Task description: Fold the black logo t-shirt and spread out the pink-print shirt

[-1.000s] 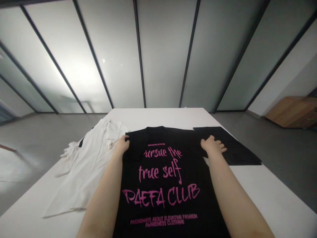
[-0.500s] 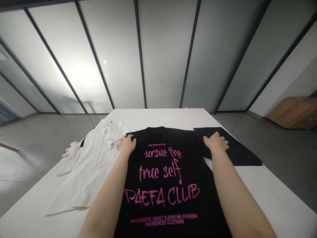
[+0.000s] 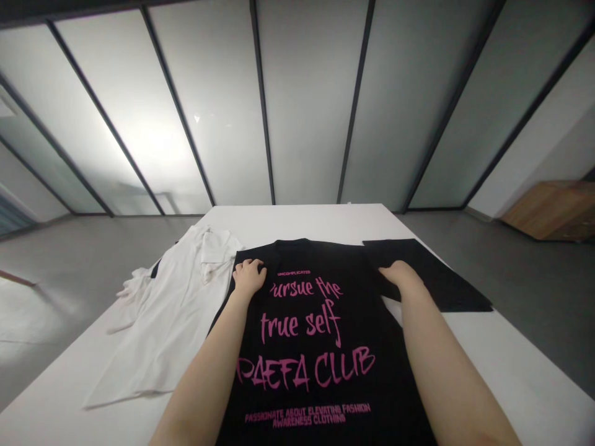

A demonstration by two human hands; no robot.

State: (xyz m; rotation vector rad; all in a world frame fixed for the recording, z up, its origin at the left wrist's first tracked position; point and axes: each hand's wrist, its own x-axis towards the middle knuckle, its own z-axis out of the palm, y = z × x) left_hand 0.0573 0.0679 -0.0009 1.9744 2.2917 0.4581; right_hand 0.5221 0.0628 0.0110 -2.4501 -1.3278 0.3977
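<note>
A black T-shirt [image 3: 302, 384] with pink lettering lies spread out on the white table in front of me, its neckline towards the far end. My left hand [image 3: 250, 275] rests on the shirt's left shoulder, fingers apart and lying on the cloth. Over at the right sleeve is my right hand [image 3: 403, 272]; its thumb points left towards the shirt, and the other fingers are hidden behind the hand. Just beyond that hand lies a flat black cloth [image 3: 449, 285], whose kind I cannot make out.
Several white garments [image 3: 162, 334] lie loosely overlapped along the table's left side, partly over its edge. The white table [image 3: 302, 220] reaches towards a frosted glass partition [image 3: 307, 111]. A wooden cabinet [image 3: 551, 210] stands on the floor at far right.
My left hand has moved right, from the left sleeve's edge onto the shoulder. My right hand has turned, and its fingers, spread before, are now out of sight.
</note>
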